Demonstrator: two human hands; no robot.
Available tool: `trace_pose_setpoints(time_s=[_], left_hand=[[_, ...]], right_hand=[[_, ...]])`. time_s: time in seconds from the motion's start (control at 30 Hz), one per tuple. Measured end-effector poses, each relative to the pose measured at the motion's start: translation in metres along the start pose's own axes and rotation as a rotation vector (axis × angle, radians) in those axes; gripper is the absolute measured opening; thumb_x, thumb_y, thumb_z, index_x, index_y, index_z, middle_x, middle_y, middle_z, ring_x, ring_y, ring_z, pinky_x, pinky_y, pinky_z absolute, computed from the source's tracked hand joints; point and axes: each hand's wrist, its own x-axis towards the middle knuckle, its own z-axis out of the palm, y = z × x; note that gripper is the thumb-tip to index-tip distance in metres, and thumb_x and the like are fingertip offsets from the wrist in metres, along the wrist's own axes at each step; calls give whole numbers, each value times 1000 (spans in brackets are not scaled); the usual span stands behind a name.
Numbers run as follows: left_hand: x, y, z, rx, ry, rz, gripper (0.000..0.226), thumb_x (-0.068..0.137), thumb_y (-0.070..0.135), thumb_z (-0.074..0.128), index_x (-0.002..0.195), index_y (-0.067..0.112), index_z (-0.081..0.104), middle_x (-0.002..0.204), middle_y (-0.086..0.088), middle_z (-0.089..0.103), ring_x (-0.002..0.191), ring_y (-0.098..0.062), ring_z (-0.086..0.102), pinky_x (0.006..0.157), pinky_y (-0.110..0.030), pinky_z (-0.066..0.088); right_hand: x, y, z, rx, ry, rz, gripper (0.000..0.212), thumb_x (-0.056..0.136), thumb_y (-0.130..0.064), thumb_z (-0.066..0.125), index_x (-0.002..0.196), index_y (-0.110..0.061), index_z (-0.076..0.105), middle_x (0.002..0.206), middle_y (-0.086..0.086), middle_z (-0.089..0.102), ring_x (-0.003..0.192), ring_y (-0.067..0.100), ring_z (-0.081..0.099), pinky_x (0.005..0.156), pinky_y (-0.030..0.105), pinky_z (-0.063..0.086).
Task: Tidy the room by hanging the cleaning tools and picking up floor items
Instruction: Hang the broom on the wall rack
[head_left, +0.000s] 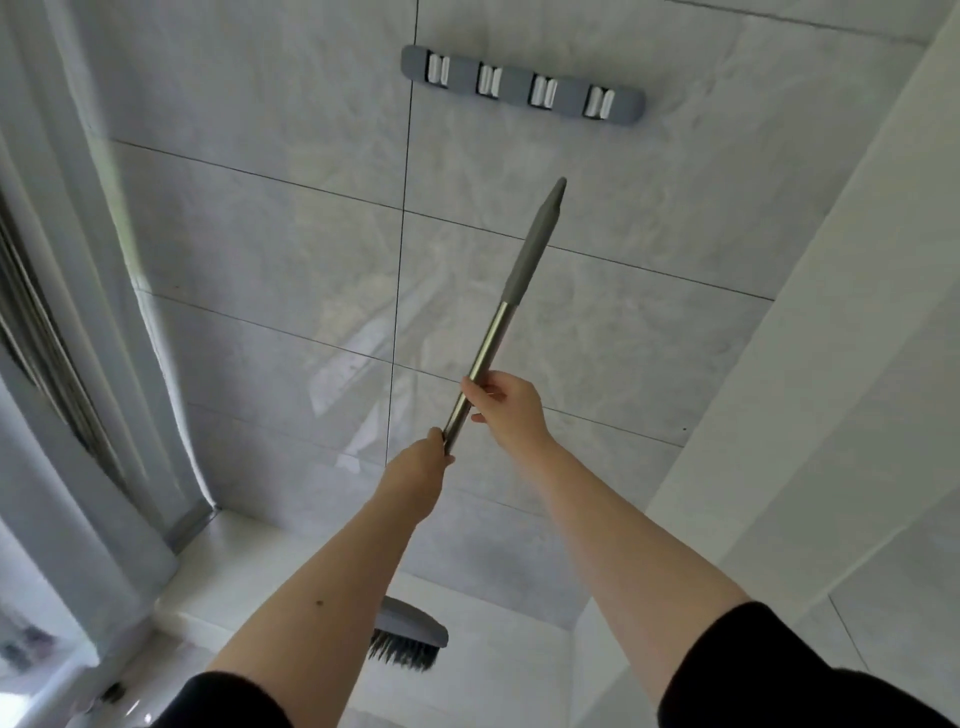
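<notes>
I hold a broom with a steel shaft (491, 340) and a grey grip at its top end, tilted up to the right in front of the tiled wall. My left hand (415, 470) grips the shaft lower down. My right hand (506, 408) grips it just above. The broom's grey head (410, 631) with dark bristles hangs low, above the white floor, partly hidden by my left forearm. A grey wall rack (522, 85) with several white clips is mounted high on the wall, all clips bare. The grip's tip lies below the rack, apart from it.
A pale curtain (88, 322) and a metal door frame run down the left side. A white wall (831, 364) closes in on the right. A white ledge (244, 535) lies at the foot of the tiled wall.
</notes>
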Motion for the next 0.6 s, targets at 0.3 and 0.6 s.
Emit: trace_pose_setpoints(time_s=[0.3,0.6], left_hand=[[80,30,-45,-94,85,112,22,99,28,39,106,7,45,87,-7,58,85,-31,62,66,-34,42],[185,20,-124,-117,272,329,24,99,34,37,97,11,43,81,-4,56,77,-29,60,68,-36,47]], right_hand=[[85,-48,-15,-73,119,-134,20,89,-20,63,92,-1,70,67,-4,61,64,16,61,74,40,60],[195,-114,11,-73,240,-298,22,89,-20,63,86,1,69,71,7,62,71,22,58,79,51,55]])
